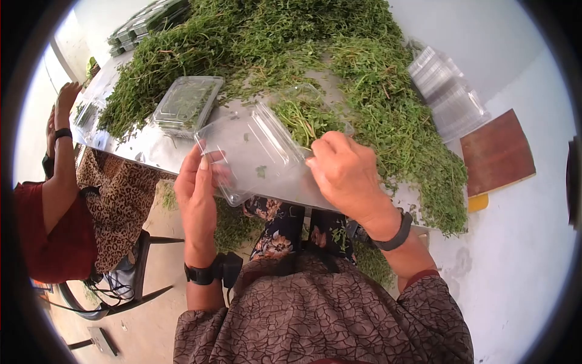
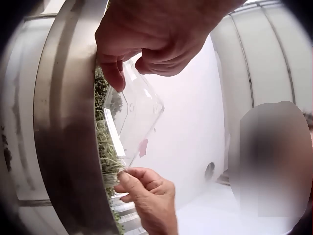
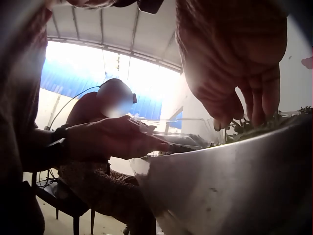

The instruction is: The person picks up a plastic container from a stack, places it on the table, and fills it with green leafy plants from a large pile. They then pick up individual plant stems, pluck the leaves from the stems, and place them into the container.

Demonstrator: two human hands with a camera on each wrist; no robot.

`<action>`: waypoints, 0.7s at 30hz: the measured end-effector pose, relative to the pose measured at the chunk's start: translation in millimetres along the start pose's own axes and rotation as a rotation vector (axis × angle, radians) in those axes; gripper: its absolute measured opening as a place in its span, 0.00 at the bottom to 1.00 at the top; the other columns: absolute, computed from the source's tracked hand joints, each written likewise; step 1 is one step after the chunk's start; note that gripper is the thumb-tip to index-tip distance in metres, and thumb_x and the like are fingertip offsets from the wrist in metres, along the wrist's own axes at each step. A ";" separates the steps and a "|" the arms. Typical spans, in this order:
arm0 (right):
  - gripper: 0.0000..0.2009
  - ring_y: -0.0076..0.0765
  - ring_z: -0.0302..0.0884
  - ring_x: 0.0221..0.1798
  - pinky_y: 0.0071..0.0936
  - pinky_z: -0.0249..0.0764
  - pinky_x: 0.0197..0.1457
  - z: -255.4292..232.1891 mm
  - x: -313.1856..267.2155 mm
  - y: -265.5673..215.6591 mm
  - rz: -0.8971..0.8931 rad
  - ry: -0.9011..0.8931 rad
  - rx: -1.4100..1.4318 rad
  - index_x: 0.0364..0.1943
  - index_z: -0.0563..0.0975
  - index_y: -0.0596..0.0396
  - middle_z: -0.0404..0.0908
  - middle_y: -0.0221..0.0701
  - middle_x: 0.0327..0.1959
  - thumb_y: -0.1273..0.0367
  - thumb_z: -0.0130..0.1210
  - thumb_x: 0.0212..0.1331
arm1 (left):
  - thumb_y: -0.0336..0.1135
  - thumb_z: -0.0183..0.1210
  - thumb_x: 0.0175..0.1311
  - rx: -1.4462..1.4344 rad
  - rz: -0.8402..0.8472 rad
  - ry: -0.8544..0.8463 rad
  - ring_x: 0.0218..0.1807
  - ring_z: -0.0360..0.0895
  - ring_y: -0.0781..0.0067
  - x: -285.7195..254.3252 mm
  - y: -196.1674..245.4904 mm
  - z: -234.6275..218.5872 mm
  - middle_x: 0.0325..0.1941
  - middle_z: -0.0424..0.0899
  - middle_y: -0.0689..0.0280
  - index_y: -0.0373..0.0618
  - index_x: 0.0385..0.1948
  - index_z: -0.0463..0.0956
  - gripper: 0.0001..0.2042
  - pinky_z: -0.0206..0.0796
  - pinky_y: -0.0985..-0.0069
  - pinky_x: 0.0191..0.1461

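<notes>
In the head view a clear plastic clamshell box [image 1: 245,151] stands open at the table's near edge, its lid side tilted toward me. My left hand [image 1: 197,188] holds the lid's left edge between thumb and fingers. A bunch of leafy green stems [image 1: 303,121] lies in the box's far half. My right hand [image 1: 345,176] has its fingers curled at the stem ends, right at the box's rim. In the left wrist view its thumb and forefinger pinch beside the stems [image 2: 111,156]. The right wrist view shows those fingers [image 3: 257,98] pointing down into greens.
A large heap of loose greens [image 1: 388,91] covers much of the metal table [image 1: 291,194]. A closed, filled box [image 1: 188,106] sits at left; stacked empty boxes [image 1: 448,94] stand at right. Another person [image 1: 54,212] sits at the left near a chair [image 1: 142,267].
</notes>
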State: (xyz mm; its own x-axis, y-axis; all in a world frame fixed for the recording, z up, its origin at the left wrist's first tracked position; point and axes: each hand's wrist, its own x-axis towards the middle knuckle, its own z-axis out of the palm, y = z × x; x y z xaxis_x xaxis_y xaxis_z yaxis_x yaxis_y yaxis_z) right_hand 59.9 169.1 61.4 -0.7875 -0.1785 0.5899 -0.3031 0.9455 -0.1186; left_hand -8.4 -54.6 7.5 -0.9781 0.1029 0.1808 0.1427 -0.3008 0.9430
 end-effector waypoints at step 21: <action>0.09 0.41 0.77 0.33 0.32 0.73 0.31 -33.6 3.8 8.6 0.021 0.118 0.050 0.32 0.77 0.57 0.76 0.37 0.33 0.74 0.61 0.45 | 0.20 0.53 0.54 0.975 0.817 0.172 0.52 0.74 0.56 -21.6 32.1 36.5 0.51 0.78 0.53 0.34 0.45 0.76 0.15 0.61 0.67 0.58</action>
State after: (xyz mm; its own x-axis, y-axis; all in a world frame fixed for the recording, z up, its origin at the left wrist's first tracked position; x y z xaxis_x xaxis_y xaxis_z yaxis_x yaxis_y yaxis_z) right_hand 72.3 185.7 89.5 -0.7261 -0.1229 0.6765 -0.3161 0.9334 -0.1697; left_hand 22.8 -31.9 44.0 -0.5507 0.0729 0.8315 0.6877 0.6042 0.4025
